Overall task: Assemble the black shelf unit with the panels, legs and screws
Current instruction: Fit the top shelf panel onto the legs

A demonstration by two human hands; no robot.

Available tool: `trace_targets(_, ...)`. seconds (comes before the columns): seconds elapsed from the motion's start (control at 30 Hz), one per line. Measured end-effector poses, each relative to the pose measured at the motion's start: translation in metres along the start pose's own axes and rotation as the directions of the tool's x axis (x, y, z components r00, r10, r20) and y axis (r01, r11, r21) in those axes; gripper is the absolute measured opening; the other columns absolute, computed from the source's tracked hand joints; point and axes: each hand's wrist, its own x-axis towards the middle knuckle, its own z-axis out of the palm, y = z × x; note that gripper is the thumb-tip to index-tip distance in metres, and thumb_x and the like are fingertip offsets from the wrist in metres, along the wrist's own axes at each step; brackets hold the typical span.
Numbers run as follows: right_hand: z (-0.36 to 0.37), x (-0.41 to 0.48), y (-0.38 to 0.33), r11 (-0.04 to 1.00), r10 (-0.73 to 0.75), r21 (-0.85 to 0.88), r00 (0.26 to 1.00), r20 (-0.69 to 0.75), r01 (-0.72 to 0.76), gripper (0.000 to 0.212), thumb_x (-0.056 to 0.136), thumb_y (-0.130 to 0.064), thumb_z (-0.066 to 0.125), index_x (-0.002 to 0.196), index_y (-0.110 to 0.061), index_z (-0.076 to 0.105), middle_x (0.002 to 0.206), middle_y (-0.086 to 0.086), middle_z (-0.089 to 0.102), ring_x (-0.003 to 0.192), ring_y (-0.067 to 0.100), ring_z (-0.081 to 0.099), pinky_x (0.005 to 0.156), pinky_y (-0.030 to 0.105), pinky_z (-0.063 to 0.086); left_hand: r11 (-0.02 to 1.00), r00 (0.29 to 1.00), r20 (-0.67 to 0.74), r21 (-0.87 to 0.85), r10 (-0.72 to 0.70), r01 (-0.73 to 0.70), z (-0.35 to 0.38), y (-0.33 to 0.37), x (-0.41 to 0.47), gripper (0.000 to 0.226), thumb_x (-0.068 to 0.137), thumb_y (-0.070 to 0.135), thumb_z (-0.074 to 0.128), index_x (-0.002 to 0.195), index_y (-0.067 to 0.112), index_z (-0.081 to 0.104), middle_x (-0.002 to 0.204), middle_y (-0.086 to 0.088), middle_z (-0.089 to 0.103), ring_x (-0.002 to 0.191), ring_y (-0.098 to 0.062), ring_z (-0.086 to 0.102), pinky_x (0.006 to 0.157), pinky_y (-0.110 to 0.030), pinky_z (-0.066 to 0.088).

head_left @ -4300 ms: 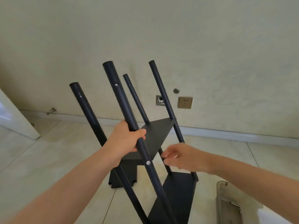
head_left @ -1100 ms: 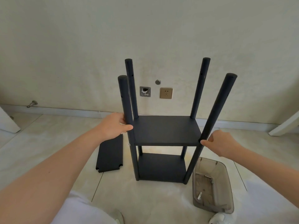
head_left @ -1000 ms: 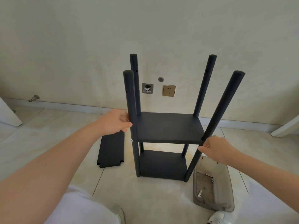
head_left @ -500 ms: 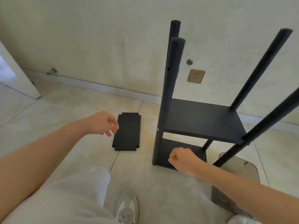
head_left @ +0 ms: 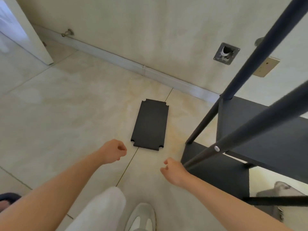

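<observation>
The left hand (head_left: 113, 151) is fisted on nothing and the right hand (head_left: 173, 170) loosely curled, empty, with the flat black notched-corner panel (head_left: 150, 125) on the tiles at twelve o'clock and the half-built black shelf unit (head_left: 266, 144) at three.

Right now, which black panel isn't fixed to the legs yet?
The panel lying flat on the floor, just beyond the left hand. The upper panel and lower panel sit fixed between the legs.

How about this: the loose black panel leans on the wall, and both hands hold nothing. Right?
Wrong in one part: the head view shows the panel lying flat on the floor, not leaning on the wall. The left hand and right hand do hold nothing.
</observation>
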Motion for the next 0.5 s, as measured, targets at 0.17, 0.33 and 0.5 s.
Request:
trace_targets(0.17, 0.007, 0.052, -0.007, 0.989, 0.09, 0.118, 0.996, 0.024, -0.092, 0.054, 0.101, -0.03, 0.044, 0.146, -0.005, 0.027, 0.133, 0.013, 0.054, 0.115, 0.028, 0.056, 0.09, 0.033, 0.046, 1.0, 0.999, 0.043, 0.03, 0.002, -0.004, 0.012, -0.005, 0.044, 0.039, 0.099, 0.025, 0.057, 0.137, 0.015, 0.053, 0.136, -0.002, 0.056, 0.117, -0.018, 0.053, 0.097, -0.026, 0.041)
trace_targets(0.33, 0.004, 0.099, -0.021, 0.862, 0.284, 0.446, 0.958, -0.028, -0.243, 0.049, 0.097, -0.017, 0.049, 0.139, -0.004, 0.028, 0.115, 0.015, 0.055, 0.088, 0.025, 0.054, 0.064, 0.032, 0.05, 0.997, 0.998, 0.006, -0.03, -0.065, 0.065, 0.023, -0.003, 0.08, 0.062, 0.101, 0.023, 0.054, 0.156, 0.012, 0.026, 0.157, -0.008, 0.035, 0.142, -0.028, 0.038, 0.108, -0.033, 0.034)
trace_targets(0.5, 0.007, 0.114, -0.019, 0.786, 0.343, 0.539, 0.939, 0.028, -0.303, 0.054, 0.097, -0.017, 0.048, 0.145, -0.011, 0.023, 0.106, 0.01, 0.054, 0.082, 0.022, 0.055, 0.063, 0.03, 0.051, 0.995, 0.996, 0.009, -0.058, -0.084, 0.084, 0.041, -0.001, 0.098, 0.066, 0.098, 0.022, 0.057, 0.153, 0.008, 0.024, 0.153, -0.009, 0.041, 0.138, -0.032, 0.039, 0.107, -0.035, 0.036)
